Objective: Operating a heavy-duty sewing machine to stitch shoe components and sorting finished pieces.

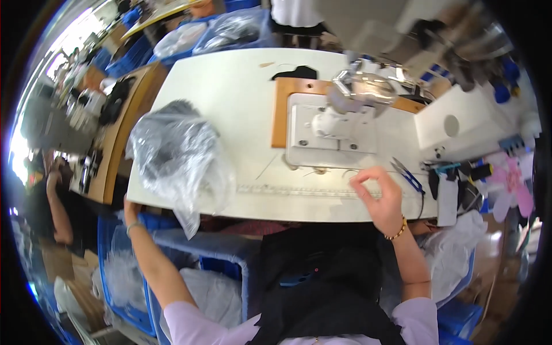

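My right hand (379,195) is over the front of the white sewing table (247,80), thumb and forefinger pinched together. A thin, dark, curved strand (349,172) shows by the fingertips; whether it lies in the pinch is unclear. Just beyond stands the sewing machine (333,123), with its metal plate set in an orange-brown board (280,103). My left hand (132,210) is at the table's front left corner, its fingers mostly hidden. Nearby on the table lies a clear plastic bag (178,155) with dark contents, its end hanging over the front edge.
A ruler strip (293,190) runs along the table front. Blue-handled scissors (409,177) lie right of my right hand, beside a white box (460,123) and small tools. Blue bins (247,276) with plastic bags stand below the table. At far left is another person's arm (57,207).
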`<state>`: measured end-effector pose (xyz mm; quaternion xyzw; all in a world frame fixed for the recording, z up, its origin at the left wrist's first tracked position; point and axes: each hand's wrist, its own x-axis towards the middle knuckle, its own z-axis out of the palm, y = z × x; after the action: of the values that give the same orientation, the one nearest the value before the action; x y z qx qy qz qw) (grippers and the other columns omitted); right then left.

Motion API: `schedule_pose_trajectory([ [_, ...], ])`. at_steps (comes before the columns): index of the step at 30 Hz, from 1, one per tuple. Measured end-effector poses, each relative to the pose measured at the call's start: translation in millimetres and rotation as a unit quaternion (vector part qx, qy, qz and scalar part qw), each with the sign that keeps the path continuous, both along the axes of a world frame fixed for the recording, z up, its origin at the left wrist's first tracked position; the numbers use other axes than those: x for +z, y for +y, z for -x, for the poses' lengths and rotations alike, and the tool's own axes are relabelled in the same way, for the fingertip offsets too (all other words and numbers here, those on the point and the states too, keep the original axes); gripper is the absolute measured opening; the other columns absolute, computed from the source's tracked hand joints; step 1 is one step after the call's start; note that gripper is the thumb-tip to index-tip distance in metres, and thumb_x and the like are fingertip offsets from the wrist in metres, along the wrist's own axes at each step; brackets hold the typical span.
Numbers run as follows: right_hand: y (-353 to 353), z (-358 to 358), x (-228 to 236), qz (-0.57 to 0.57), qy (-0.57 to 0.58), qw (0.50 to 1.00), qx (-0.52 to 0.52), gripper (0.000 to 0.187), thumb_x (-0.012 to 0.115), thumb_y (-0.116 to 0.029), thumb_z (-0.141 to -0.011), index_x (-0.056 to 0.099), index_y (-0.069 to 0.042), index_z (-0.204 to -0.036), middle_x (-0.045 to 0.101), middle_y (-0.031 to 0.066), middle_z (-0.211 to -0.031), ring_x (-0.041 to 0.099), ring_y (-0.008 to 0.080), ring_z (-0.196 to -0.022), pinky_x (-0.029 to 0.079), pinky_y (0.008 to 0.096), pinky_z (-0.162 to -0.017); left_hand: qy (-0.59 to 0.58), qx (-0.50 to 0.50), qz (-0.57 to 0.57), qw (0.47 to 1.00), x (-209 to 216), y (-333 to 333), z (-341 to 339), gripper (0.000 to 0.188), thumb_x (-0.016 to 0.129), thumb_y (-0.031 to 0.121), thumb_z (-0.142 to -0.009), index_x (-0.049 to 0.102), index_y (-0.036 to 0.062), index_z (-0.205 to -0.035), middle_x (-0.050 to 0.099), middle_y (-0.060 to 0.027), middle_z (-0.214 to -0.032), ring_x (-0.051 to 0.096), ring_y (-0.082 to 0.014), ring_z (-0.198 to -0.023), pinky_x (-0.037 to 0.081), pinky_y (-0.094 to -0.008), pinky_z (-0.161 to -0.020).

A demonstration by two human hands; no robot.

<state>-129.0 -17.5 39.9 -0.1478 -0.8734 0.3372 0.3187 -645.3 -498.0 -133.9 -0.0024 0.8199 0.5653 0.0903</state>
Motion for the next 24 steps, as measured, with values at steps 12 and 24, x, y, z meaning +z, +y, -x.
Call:
schedule_pose_trajectory([
  [12,65,62,60,-0.141,0.235,0.953,-0.128,0.014,0.07,-0.015,-0.082,0.065,-0.007,-0.091,0.055,0.0005,-0.071,0.049,0.0095,-0.056,0.04,0.0213,-0.053,-0.039,-0.057,0.216,0.974,124,0,-49,0.041,0.056,0.031,-0.089,0.058,0.0101,-0.124,0.063,-0.0067,-0.112,0.061,-0.0217,-0.098,0.049,-0.0384,-0.077],
  [24,70,66,51,0.031,0.367,0.919,-0.138,0.013,0.065,-0.01,-0.082,0.056,-0.004,-0.087,0.054,0.0008,-0.07,0.054,0.0074,-0.064,0.046,0.0232,-0.06,0.531,-0.047,0.14,0.835,282,238,-313,0.015,0.06,0.006,-0.086,0.067,0.0022,-0.1,0.066,-0.0072,-0.089,0.062,-0.0142,-0.077,0.049,-0.0252,-0.061],
])
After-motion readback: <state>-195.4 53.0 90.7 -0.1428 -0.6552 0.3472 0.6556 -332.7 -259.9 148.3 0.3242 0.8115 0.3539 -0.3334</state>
